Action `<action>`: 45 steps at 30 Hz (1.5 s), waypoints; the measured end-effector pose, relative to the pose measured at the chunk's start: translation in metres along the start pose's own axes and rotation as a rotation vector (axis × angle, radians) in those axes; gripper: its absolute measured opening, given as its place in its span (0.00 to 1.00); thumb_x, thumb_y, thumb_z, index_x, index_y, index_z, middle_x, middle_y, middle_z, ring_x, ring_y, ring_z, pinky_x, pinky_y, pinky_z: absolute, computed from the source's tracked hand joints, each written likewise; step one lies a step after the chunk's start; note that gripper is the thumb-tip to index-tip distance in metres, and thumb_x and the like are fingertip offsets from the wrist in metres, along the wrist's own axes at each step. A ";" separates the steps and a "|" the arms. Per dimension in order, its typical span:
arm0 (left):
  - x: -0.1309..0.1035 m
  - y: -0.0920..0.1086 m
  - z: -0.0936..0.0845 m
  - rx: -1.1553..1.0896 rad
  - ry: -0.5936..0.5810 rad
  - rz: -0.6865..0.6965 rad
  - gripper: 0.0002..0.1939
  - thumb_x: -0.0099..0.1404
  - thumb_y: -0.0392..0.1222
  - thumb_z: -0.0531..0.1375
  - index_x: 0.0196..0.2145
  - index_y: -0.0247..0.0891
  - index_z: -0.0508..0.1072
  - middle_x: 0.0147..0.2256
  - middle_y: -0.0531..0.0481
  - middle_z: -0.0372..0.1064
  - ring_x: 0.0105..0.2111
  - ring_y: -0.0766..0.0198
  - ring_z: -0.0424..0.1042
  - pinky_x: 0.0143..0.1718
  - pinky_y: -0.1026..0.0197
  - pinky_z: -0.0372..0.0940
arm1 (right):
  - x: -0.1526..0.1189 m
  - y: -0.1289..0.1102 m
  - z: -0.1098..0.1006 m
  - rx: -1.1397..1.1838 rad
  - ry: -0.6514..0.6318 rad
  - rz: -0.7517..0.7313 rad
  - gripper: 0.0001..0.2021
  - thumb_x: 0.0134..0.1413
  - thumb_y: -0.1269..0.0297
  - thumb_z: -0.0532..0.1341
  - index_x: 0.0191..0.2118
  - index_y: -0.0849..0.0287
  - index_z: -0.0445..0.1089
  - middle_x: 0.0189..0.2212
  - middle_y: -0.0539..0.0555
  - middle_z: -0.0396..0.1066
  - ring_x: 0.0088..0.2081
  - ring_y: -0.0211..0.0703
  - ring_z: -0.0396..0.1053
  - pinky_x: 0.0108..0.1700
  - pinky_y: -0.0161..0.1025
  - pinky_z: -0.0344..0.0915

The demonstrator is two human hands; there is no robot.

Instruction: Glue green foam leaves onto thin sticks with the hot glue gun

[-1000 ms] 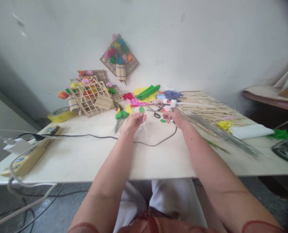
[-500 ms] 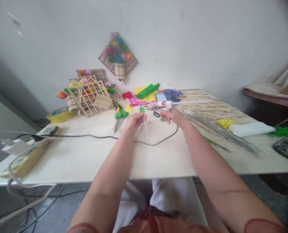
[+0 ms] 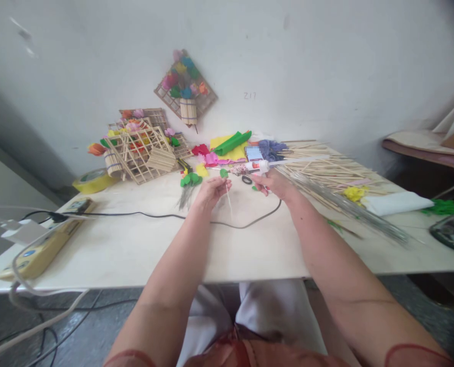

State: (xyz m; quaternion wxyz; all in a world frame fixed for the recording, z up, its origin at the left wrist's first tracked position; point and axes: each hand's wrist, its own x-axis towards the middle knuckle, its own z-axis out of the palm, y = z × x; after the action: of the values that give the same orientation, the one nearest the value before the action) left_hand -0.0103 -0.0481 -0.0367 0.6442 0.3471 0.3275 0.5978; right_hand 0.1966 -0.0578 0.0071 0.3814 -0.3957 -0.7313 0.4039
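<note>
My left hand (image 3: 213, 189) pinches a small green paper leaf (image 3: 223, 174) on a thin pale stem that hangs below the fingers. In my right hand (image 3: 269, 182) is a white glue gun (image 3: 259, 166), its nozzle pointing left toward the leaf. A long translucent glue stick (image 3: 299, 160) sticks out of the gun's back. Whether the nozzle touches the leaf I cannot tell. Left of my left hand lie several green leaves on wire stems (image 3: 190, 180). A pair of scissors, with its black handle loop (image 3: 246, 180) showing, lies between the hands.
A black cord (image 3: 158, 216) crosses the table from the power strip (image 3: 45, 239) to the gun. Bamboo lattices with paper flowers (image 3: 142, 148) stand at the back left beside yellow tape (image 3: 95, 180). Bamboo sticks (image 3: 326, 165) and wires (image 3: 364, 216) spread at the right.
The glue gun has shifted slightly left and its nozzle now reaches closer to the green leaf. My left hand stays in nearly the same place.
</note>
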 end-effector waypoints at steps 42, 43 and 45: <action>0.000 -0.002 -0.002 0.035 -0.037 -0.007 0.01 0.54 0.29 0.59 0.25 0.30 0.71 0.25 0.46 0.72 0.23 0.69 0.71 0.29 0.66 0.66 | 0.000 -0.002 -0.004 -0.044 0.032 0.003 0.23 0.45 0.48 0.60 0.13 0.59 0.57 0.08 0.48 0.56 0.13 0.31 0.54 0.17 0.33 0.53; 0.000 -0.003 -0.002 0.035 -0.038 -0.007 0.01 0.53 0.29 0.59 0.25 0.30 0.71 0.24 0.46 0.72 0.23 0.69 0.72 0.29 0.66 0.66 | 0.000 -0.002 -0.004 -0.041 0.035 0.001 0.23 0.45 0.48 0.60 0.13 0.59 0.57 0.08 0.48 0.56 0.13 0.31 0.54 0.17 0.33 0.53; 0.001 -0.003 -0.003 0.033 -0.043 -0.007 0.01 0.53 0.29 0.59 0.25 0.30 0.71 0.24 0.46 0.72 0.23 0.69 0.72 0.29 0.67 0.66 | 0.000 -0.001 -0.004 -0.019 0.033 -0.007 0.22 0.45 0.48 0.61 0.14 0.59 0.57 0.09 0.48 0.56 0.13 0.32 0.54 0.17 0.34 0.53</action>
State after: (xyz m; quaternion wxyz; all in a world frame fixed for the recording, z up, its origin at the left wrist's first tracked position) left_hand -0.0109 -0.0476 -0.0404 0.6472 0.3691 0.3246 0.5826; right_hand 0.1998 -0.0569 0.0096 0.3911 -0.4035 -0.7300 0.3889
